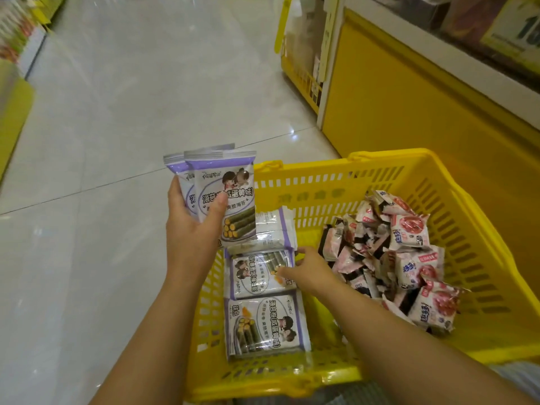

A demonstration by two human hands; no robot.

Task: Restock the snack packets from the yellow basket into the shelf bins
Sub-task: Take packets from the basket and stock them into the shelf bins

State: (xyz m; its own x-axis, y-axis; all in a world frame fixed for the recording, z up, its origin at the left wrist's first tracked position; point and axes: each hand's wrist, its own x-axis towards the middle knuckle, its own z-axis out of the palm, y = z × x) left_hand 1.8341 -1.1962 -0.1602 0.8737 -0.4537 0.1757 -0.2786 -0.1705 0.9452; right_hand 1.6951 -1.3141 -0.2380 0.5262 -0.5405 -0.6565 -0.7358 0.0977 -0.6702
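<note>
A yellow basket sits low in front of me. Along its left side lie stacked purple-and-white seaweed roll packets; a heap of pink-and-white snack packets fills the right side. My left hand holds a few purple seaweed packets upright above the basket's left rim, thumb across the front one. My right hand reaches into the basket, its fingers touching the edge of the stacked purple packets; whether it grips one is hidden.
A yellow-fronted shelf unit with a white rim stands at the right, with a yellow wire rack beyond it. Pale glossy floor tiles stretch left and ahead. More shelving lines the far left edge.
</note>
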